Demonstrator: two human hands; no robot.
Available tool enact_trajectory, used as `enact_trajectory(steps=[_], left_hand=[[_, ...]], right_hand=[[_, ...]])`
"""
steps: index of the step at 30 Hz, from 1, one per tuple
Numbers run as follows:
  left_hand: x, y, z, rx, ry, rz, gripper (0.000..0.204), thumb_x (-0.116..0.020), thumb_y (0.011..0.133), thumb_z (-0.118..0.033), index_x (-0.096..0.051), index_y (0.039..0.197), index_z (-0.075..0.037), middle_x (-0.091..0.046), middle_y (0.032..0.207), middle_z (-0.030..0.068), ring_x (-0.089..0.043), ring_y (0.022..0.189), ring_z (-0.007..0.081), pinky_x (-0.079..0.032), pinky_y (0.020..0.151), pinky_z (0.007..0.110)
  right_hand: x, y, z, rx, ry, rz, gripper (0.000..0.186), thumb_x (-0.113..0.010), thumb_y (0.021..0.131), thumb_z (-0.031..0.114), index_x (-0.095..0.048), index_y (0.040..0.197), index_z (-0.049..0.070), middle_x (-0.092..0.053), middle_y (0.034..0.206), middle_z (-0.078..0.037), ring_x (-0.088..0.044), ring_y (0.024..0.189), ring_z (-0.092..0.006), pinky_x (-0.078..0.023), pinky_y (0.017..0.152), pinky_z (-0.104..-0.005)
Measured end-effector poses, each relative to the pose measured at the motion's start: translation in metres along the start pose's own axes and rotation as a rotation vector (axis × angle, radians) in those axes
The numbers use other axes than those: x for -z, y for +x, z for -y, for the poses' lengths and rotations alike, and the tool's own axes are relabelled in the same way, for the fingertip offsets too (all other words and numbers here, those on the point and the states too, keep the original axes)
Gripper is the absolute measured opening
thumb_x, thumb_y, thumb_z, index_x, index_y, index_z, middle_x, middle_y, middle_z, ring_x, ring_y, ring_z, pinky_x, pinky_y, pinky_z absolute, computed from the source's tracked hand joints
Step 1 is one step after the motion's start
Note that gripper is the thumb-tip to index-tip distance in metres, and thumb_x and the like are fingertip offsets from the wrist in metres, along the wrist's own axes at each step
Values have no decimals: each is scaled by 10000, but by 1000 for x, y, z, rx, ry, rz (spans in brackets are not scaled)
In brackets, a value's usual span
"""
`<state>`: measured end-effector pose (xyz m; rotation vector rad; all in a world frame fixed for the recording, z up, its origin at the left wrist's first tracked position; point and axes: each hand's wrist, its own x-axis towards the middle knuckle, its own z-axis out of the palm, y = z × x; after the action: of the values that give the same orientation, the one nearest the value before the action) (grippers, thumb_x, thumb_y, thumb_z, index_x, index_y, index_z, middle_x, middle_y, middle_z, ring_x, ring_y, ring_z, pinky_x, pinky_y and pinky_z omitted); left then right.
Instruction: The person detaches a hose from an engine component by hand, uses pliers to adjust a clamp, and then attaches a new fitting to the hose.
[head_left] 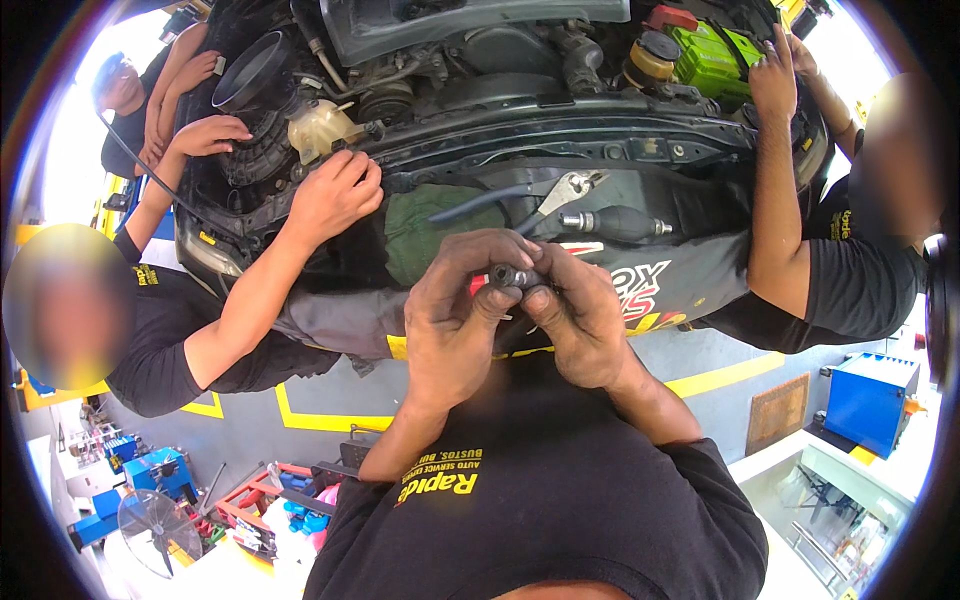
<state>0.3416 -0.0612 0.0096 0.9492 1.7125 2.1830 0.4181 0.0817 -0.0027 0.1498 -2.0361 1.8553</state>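
Observation:
In front of my chest, my left hand (452,318) and my right hand (588,322) are closed together, thumbs and fingertips pinching a small dark cylindrical piece (508,276) with a round hollow end. Its exact kind does not show. A bit of red peeks out beside my left fingers. Just beyond my hands, pliers with blue handles (562,198) lie on the black fender cover (690,285). A black rubber primer bulb with metal ends (622,223) rests to their right. Left of the pliers is a dark green cloth (425,240).
The open engine bay holds a bright green battery (712,62), a capped reservoir (652,60), a whitish plastic tank (320,128) and a black funnel (255,72). Co-workers lean in from both sides, one hand (335,195) near my left. Behind stand a fan (158,530) and blue cabinet (870,400).

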Motion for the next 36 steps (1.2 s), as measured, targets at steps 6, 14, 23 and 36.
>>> enact_trajectory(steps=[6, 14, 23, 36], left_hand=[[2, 0, 0, -17, 6, 26, 244, -746, 942, -158, -663, 1102, 6, -662, 1141, 130, -649, 1097, 230, -514, 972, 360], [6, 1, -1, 80, -1, -32, 266, -763, 925, -129, -640, 1101, 28, -653, 1141, 135, -641, 1091, 220, -506, 976, 346], [1, 1, -8, -31, 73, -159, 172, -732, 938, -46, -631, 1051, 35, -668, 1131, 176, -677, 1024, 208, -564, 833, 296], [18, -2, 2, -276, 302, -75, 212, -814, 827, -3, -628, 929, 6, -722, 955, 192, -744, 873, 238, -590, 722, 295]], right_hand=[[4, -2, -3, -117, 256, 60, 381, -636, 1033, 320, -600, 1116, -50, -589, 831, -77, -527, 716, -146, -434, 623, -307], [7, 6, 5, -459, 633, 146, 388, -607, 1051, 325, -607, 1185, -39, -543, 866, 15, -454, 740, -57, -397, 657, -231], [20, 10, 22, -189, -113, 65, 220, -618, 1007, 148, -628, 1133, -32, -672, 921, -220, -684, 775, -388, -523, 704, -402], [17, 3, 21, 71, -149, 12, 143, -697, 920, 83, -633, 982, -29, -588, 735, -160, -629, 641, -342, -480, 576, -396]])
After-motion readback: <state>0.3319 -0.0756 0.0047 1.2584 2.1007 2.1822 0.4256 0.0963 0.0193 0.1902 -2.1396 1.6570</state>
